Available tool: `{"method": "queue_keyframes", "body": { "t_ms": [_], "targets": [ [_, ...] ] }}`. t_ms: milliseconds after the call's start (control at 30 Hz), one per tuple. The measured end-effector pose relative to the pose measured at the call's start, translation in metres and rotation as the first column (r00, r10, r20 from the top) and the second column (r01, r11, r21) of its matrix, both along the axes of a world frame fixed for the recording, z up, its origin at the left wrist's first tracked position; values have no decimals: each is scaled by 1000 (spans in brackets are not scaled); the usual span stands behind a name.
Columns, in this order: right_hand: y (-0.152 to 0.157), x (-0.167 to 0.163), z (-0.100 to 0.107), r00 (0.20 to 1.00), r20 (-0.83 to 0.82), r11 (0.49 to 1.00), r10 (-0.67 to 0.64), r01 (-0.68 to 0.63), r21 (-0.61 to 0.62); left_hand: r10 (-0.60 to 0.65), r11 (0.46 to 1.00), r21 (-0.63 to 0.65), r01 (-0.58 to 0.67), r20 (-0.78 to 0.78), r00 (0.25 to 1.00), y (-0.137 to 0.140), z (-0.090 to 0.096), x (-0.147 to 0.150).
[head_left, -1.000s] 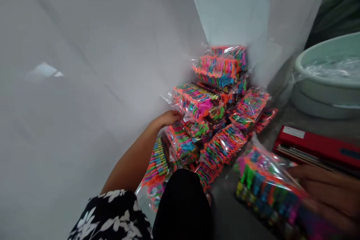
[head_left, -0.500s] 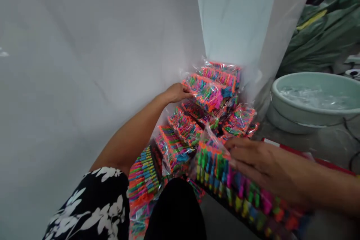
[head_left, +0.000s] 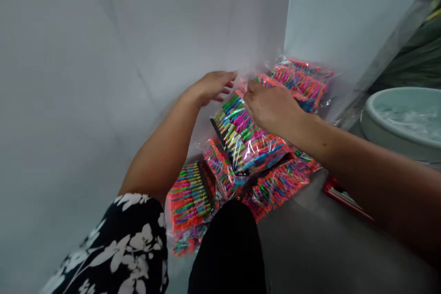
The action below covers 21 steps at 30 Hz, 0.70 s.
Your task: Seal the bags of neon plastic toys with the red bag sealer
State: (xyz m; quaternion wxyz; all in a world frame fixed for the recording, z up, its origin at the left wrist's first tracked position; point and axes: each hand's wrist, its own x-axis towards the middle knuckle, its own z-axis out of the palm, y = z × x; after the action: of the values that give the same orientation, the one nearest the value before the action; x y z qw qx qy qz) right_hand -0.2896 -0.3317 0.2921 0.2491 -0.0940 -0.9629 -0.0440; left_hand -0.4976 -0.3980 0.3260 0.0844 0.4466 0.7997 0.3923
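Right hand [head_left: 270, 105] has its fingers closed on the far edge of a clear bag [head_left: 250, 140] of bright pieces; left hand [head_left: 215, 87], open and empty, just left of it! The bag lies aslant atop the other bags [head_left: 279, 188]: slick plastic, uneven base, it could slide near, towards the knee [head_left: 227, 248]. A hard tug might split it.
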Motion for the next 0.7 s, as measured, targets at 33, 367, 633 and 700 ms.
{"method": "queue_keyframes", "body": {
  "t_ms": [33, 367, 633, 700],
  "targets": [
    [-1, -3, 0, 1000, -6, 1000, -1, 1, -3, 12, 1000, -14, -12, 12, 1000, -21, -10, 7],
    [-6, -20, -26, 996, -31, 995, -88, 86, -60, 142, 985, 85, -152, 109, 984, -124, -162, 121],
    [-35, -40, -25, 995, 4, 994, 95, -95, -60, 46, 963, 197, -182, 548, 835, -85, -193, 115],
    [-36, -56, -30, 981, -4, 980, 195, -195, -39, 131, 968, 134, -212, 450, 883, -72, -190, 104]
  ]
}}
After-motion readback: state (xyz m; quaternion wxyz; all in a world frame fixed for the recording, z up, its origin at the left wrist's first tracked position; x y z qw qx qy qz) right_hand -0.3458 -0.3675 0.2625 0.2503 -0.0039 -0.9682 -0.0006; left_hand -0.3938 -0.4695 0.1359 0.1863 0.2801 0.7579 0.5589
